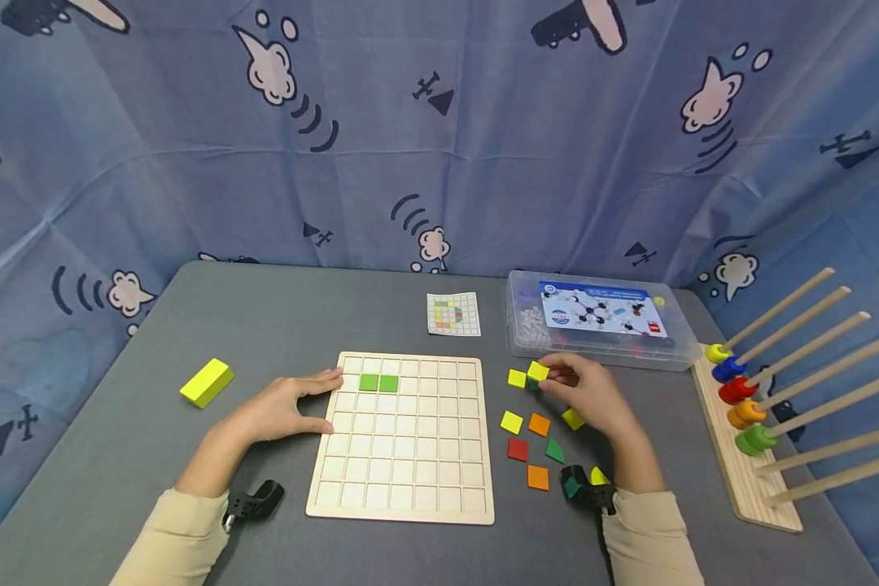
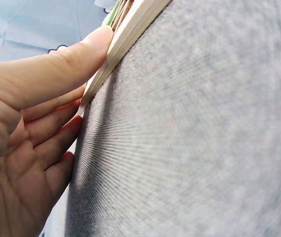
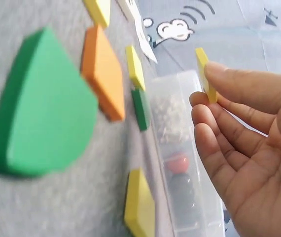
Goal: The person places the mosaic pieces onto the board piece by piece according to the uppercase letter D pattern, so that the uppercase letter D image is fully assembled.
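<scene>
My left hand [image 1: 286,407] rests at the left edge of a wooden grid board [image 1: 410,506], its thumb and fingertips touching the rim. Two green square tiles [image 1: 388,383] sit side by side in the board's upper left cells. Between thumb and fingers, my right hand [image 1: 589,395] pinches a yellow square tile [image 3: 200,57], raised off the table to the right of the board. Beneath that hand lie a dark green tile [image 3: 141,109] and other yellow tiles [image 1: 517,378]. Nearer me are orange tiles [image 1: 538,478], a red tile [image 1: 518,449] and a green tile with a curved edge [image 3: 47,106].
Behind the board lies a small card [image 1: 465,328] printed with a coloured grid pattern. A clear plastic box [image 1: 681,342] stands at the back right. To its right is a wooden peg stand [image 1: 747,480] with coloured rings. A yellow block [image 1: 207,383] lies at the left.
</scene>
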`<state>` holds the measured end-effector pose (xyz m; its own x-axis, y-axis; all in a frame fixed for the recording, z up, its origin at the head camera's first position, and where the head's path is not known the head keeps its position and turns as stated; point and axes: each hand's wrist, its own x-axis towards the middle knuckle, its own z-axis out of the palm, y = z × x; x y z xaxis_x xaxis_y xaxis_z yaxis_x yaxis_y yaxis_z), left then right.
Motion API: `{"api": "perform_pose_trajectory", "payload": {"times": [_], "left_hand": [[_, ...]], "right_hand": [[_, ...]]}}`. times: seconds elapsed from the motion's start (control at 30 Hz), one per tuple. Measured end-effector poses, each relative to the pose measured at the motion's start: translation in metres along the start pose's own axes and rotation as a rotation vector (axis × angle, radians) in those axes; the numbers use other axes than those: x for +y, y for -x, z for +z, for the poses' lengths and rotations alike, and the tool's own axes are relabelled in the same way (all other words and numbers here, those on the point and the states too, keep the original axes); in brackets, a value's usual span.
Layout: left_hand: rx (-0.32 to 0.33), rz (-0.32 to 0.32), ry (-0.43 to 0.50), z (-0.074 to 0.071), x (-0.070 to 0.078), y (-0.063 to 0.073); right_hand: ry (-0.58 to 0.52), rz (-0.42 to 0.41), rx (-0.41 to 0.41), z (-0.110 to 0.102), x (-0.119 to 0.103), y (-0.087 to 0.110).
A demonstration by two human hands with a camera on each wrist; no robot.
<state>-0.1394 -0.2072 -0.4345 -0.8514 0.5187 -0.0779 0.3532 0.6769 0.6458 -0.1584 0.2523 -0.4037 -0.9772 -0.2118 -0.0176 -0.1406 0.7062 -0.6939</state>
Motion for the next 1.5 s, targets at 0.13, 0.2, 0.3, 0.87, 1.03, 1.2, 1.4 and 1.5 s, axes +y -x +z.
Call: {"api": "perform_pose_trajectory", "payload": {"times": [0.13, 0.2, 0.3, 0.87, 1.03, 1.2, 1.4, 1.5], "left_hand": [[-0.001, 0.003, -0.002, 0.000, 0.000, 0.000], [0.001, 0.007, -0.003, -0.001, 0.000, 0.000], [0.004, 0.010, -0.011, -0.001, 0.000, 0.000], [0.002, 0.022, -0.014, -0.005, 0.004, -0.001], [-0.005, 0.018, -0.019, -0.005, 0.003, -0.001], [-0.003, 0.014, -0.018, -0.004, 0.002, -0.002], [-0.003, 0.003, -0.009, -0.002, 0.001, -0.001], [0.001, 0.001, -0.010, -0.002, 0.001, 0.000]], "right_hand": [[-0.006, -0.011, -0.019, 0.003, -0.009, -0.002], [0.000, -0.023, -0.028, 0.006, -0.012, -0.003], [0.010, -0.046, -0.044, 0.012, -0.016, -0.005], [0.030, -0.205, -0.195, 0.059, -0.066, -0.021], [0.043, -0.246, -0.229, 0.069, -0.086, -0.032], [0.066, -0.289, -0.257, 0.078, -0.099, -0.044], [0.055, -0.296, -0.313, 0.091, -0.106, -0.056], [0.064, -0.294, -0.328, 0.097, -0.108, -0.060]]}}
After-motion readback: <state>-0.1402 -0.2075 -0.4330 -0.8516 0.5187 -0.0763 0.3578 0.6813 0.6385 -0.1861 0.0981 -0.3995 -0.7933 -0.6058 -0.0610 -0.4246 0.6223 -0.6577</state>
